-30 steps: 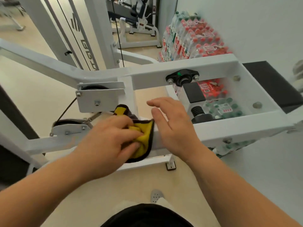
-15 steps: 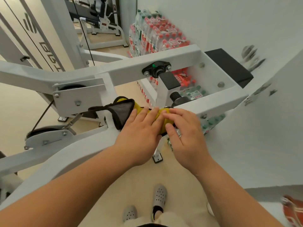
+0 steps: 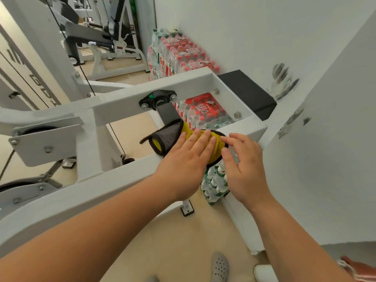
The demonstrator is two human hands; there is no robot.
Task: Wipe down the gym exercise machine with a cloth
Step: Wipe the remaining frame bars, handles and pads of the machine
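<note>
mid-frame, on the near bar: cloth [image 3: 169, 137], yellow with a grey side and dark edging, lies draped over the white bar [image 3: 101, 186] of the machine [image 3: 126, 102]; its left end curls up free.
left hand [image 3: 187, 161]: flat on the cloth, fingers straight and close together, pressing it onto the bar.
right hand [image 3: 242, 165]: just right of the cloth, fingers spread and loosely bent, holding nothing; i cannot tell whether the fingertips touch the cloth's edge.
step: likely wiping the top of the near bar, close to its right-hand corner.
next move: probably steady downward pressure while sliding the cloth along the bar. the loose left end may bunch, so tucking it under the palm would help.
</note>
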